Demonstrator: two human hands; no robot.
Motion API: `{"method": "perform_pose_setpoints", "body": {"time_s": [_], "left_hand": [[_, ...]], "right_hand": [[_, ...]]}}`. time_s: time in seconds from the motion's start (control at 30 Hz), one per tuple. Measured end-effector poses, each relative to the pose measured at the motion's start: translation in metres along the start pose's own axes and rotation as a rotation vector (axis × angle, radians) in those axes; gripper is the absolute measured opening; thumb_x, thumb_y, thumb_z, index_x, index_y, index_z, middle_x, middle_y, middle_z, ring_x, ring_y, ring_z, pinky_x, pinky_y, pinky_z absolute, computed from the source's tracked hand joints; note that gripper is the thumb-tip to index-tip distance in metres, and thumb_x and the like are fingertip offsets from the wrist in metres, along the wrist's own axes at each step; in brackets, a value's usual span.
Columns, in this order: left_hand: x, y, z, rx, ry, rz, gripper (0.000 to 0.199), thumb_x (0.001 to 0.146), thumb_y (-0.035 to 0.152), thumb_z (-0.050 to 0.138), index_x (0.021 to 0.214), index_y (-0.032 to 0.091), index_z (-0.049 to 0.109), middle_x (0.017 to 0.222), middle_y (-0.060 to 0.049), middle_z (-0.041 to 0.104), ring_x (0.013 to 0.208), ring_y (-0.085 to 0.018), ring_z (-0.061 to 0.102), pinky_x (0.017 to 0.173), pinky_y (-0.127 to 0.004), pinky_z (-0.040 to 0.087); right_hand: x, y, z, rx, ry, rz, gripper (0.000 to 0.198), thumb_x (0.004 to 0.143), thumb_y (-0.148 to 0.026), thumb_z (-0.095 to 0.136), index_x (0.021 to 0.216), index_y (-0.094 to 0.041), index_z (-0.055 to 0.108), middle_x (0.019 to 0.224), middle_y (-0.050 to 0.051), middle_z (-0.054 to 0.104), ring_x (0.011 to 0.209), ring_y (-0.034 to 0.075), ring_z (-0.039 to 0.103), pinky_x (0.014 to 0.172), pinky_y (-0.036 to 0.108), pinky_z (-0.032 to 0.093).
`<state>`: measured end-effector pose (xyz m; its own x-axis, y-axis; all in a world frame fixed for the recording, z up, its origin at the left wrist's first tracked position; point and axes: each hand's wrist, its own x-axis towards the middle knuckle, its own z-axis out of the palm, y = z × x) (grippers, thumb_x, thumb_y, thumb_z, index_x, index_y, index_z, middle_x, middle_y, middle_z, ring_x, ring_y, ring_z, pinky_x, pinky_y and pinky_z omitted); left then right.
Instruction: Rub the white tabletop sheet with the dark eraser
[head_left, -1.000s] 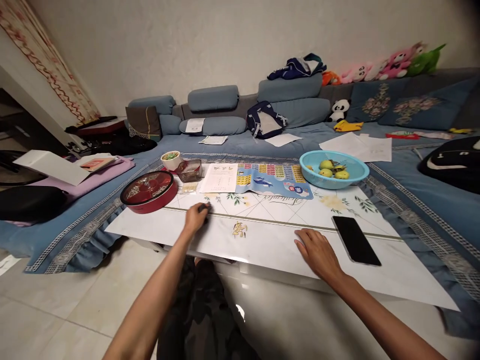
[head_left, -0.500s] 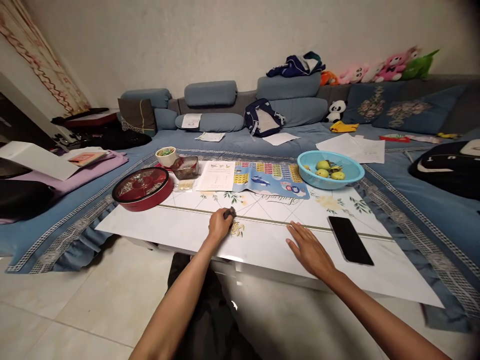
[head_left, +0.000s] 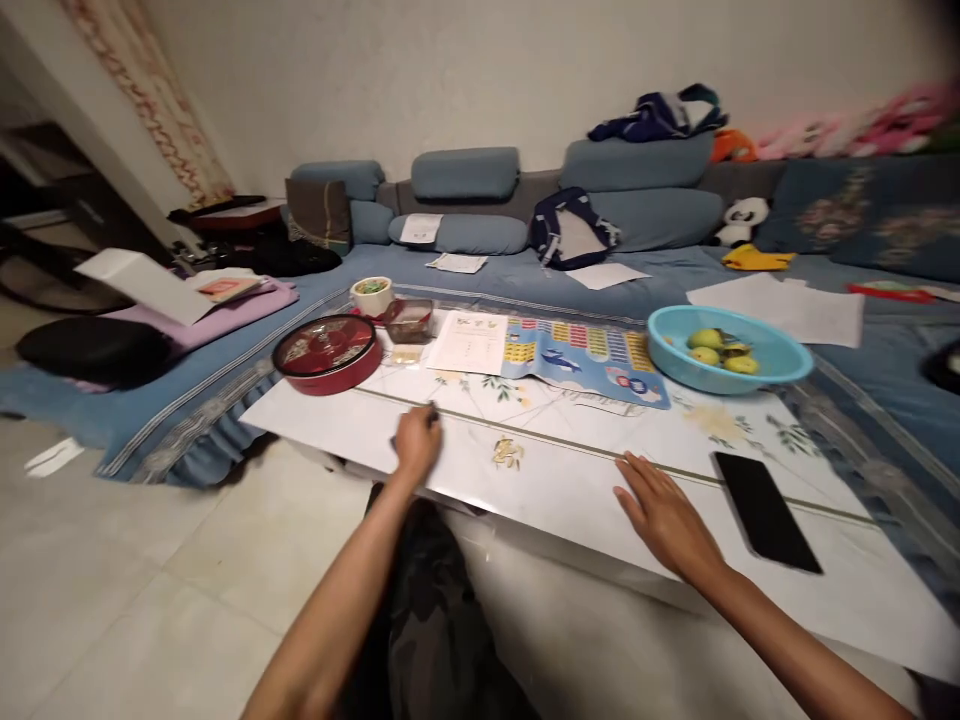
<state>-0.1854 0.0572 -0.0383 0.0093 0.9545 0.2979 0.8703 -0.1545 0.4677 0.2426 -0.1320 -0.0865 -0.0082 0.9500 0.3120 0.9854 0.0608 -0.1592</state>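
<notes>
My left hand (head_left: 417, 442) is closed around a small dark object (head_left: 432, 411), mostly hidden by the fingers, low over the front of the white table (head_left: 570, 490). To its right is a small pile of pale, seed-like pieces (head_left: 508, 454), apart from the hand. My right hand (head_left: 666, 512) lies flat on the tabletop with fingers stretched out and holds nothing. Beside it, further right, rests a black phone (head_left: 765, 510), screen up and dark.
Along the table's back stand a red round snack box (head_left: 328, 372), a white cup (head_left: 372, 297), a brown translucent container (head_left: 409, 321), a printed sheet (head_left: 469, 343), a blue picture chart (head_left: 585, 360) and a blue basket (head_left: 675, 365) holding green fruit (head_left: 705, 340). A blue sofa (head_left: 330, 290) surrounds the table.
My left hand has moved left, away from the seed-like pile, with the dark object still in it. My right hand stays flat by the phone. The whole view has turned left.
</notes>
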Motion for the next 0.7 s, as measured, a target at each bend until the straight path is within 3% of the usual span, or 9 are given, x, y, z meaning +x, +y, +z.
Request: {"method": "perform_pose_setpoints", "body": {"time_s": [0.1,0.17,0.23,0.3,0.37,0.47,0.53,0.6,0.7], "left_hand": [[-0.015,0.02,0.013,-0.056,-0.143,0.278,0.034,0.093,0.02,0.061,0.123,0.022,0.077,0.123,-0.012,0.074,0.115,-0.033,0.061,0.103,-0.043,0.047],[-0.013,-0.002,0.002,-0.044,-0.219,0.424,0.039,0.092,0.019,0.062,0.129,0.023,0.074,0.128,-0.01,0.073,0.117,-0.032,0.059,0.104,-0.042,0.047],[-0.004,-0.049,-0.022,0.006,-0.231,0.465,0.041,0.093,0.017,0.061,0.131,0.024,0.073,0.132,-0.009,0.071,0.119,-0.031,0.058,0.105,-0.041,0.047],[0.013,-0.106,-0.052,0.097,-0.173,0.364,0.04,0.093,0.016,0.059,0.129,0.024,0.074,0.133,-0.01,0.071,0.119,-0.031,0.057,0.106,-0.041,0.047],[0.033,-0.158,-0.08,0.23,-0.078,0.157,0.037,0.096,0.017,0.056,0.128,0.022,0.074,0.131,-0.013,0.071,0.118,-0.033,0.057,0.104,-0.043,0.047],[0.059,-0.197,-0.102,0.422,0.034,-0.158,0.035,0.099,0.021,0.052,0.128,0.018,0.073,0.132,-0.017,0.069,0.119,-0.036,0.057,0.101,-0.045,0.049],[0.065,-0.189,-0.098,0.475,0.063,-0.292,0.034,0.101,0.022,0.05,0.125,0.016,0.073,0.129,-0.018,0.07,0.117,-0.037,0.058,0.098,-0.046,0.049],[0.058,-0.158,-0.08,0.454,0.041,-0.291,0.032,0.101,0.023,0.05,0.12,0.017,0.074,0.122,-0.016,0.073,0.112,-0.035,0.06,0.095,-0.045,0.05],[0.029,-0.097,-0.044,0.33,-0.047,0.014,0.024,0.097,0.023,0.057,0.11,0.02,0.077,0.115,-0.012,0.075,0.106,-0.031,0.061,0.094,-0.042,0.05]], "right_hand": [[0.001,0.011,0.007,0.031,0.004,-0.015,0.067,0.109,-0.056,0.032,0.158,-0.015,0.055,0.167,0.013,0.048,0.156,0.035,0.042,0.129,0.058,0.037],[0.002,0.016,0.011,0.067,0.01,-0.026,0.069,0.107,-0.058,0.034,0.16,-0.019,0.052,0.167,0.012,0.048,0.156,0.036,0.043,0.127,0.061,0.039],[0.001,0.02,0.014,0.109,0.026,-0.033,0.069,0.105,-0.058,0.038,0.164,-0.024,0.048,0.167,0.012,0.048,0.155,0.037,0.044,0.127,0.063,0.039],[0.0,0.021,0.016,0.148,0.039,-0.033,0.068,0.104,-0.056,0.042,0.167,-0.03,0.044,0.166,0.012,0.048,0.155,0.037,0.043,0.126,0.063,0.038],[-0.001,0.023,0.018,0.161,0.046,-0.023,0.068,0.103,-0.054,0.044,0.168,-0.034,0.041,0.166,0.011,0.048,0.156,0.036,0.042,0.125,0.063,0.038],[-0.002,0.028,0.02,0.117,0.01,-0.018,0.072,0.102,-0.057,0.042,0.169,-0.031,0.04,0.168,0.008,0.046,0.156,0.037,0.041,0.128,0.064,0.037],[-0.002,0.035,0.024,0.079,-0.023,-0.022,0.073,0.102,-0.058,0.04,0.168,-0.026,0.041,0.17,0.007,0.044,0.157,0.038,0.041,0.129,0.064,0.036],[-0.003,0.043,0.028,0.06,-0.031,-0.028,0.074,0.101,-0.059,0.04,0.167,-0.025,0.041,0.171,0.007,0.042,0.157,0.038,0.041,0.129,0.064,0.036],[-0.003,0.055,0.034,0.049,-0.012,-0.064,0.076,0.099,-0.057,0.043,0.17,-0.031,0.036,0.171,0.005,0.042,0.155,0.038,0.044,0.128,0.063,0.038]]}}
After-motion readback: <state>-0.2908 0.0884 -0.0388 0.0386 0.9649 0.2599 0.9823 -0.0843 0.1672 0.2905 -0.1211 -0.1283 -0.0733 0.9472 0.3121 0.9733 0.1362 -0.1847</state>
